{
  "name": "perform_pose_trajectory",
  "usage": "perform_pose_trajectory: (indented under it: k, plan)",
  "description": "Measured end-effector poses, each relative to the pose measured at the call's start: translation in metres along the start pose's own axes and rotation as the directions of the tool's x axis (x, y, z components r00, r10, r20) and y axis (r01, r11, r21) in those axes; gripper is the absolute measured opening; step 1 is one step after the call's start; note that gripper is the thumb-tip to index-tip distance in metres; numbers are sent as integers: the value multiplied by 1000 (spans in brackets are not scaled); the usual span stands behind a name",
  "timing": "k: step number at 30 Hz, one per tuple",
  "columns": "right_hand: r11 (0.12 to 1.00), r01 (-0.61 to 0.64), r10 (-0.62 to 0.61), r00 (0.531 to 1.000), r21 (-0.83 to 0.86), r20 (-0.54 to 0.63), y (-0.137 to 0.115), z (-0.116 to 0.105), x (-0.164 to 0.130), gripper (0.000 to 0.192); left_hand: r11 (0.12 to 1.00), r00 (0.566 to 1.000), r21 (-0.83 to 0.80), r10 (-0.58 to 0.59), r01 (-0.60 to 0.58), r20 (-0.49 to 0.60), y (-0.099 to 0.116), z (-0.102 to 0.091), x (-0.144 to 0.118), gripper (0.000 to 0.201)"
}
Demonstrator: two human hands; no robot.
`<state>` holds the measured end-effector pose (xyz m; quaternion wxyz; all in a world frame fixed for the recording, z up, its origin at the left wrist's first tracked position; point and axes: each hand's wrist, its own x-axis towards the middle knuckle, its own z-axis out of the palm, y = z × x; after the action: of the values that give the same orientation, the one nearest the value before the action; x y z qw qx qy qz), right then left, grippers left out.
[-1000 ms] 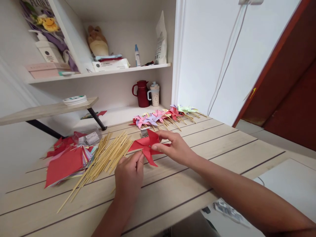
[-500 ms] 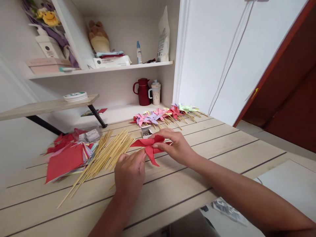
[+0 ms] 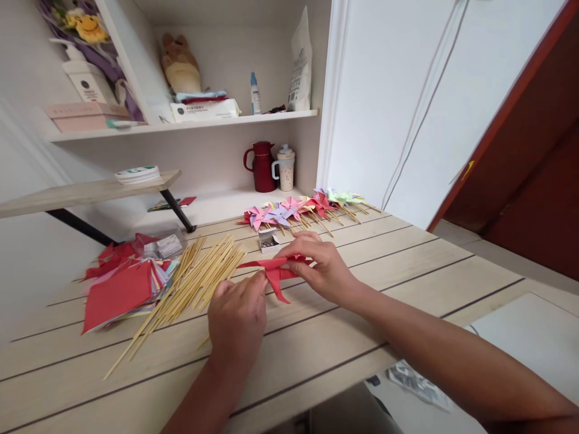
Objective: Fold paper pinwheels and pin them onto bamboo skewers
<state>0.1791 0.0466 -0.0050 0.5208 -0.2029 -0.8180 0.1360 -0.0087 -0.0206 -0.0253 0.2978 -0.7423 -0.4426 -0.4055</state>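
Observation:
Both hands work a red paper pinwheel (image 3: pixel 274 269) just above the wooden table (image 3: pixel 407 265). My right hand (image 3: pixel 319 267) pinches the pinwheel's middle from the right, fingers over its top. My left hand (image 3: pixel 238 316) grips a thin wooden stick (image 3: pixel 204 341) that runs under the pinwheel toward me, its fingertips touching the pinwheel's left blade. A small open box of pins (image 3: pixel 268 241) sits just behind the pinwheel.
A pile of wooden sticks (image 3: pixel 194 282) lies to the left, beside a stack of coloured paper squares (image 3: pixel 120 289). Several finished pinwheels (image 3: pixel 298 211) lie in a row at the table's back. A red jug (image 3: pixel 262 167) and a cup (image 3: pixel 285 170) stand on the low shelf.
The pinwheel has tipped from facing me to nearly flat and sunk a little toward the table. My right fingers have closed over its top.

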Motion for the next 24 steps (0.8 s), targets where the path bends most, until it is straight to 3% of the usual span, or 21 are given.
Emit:
perform_pose_trajectory:
  k: [6,12,24]
  plan:
    - [999,-28,26,997,-29,-78,3,-1,-1,37,998,997,52,23,-19,-79,1,-7,1,9]
    - [997,81,-82,994,-7,-76,8,-1,-1,36,997,994,74,36,-28,-100,5,-14,4,10]
    - [995,87,-91,991,-44,-101,8,-5,0,47,987,984,160,23,6,-177,6,-16,4,11]
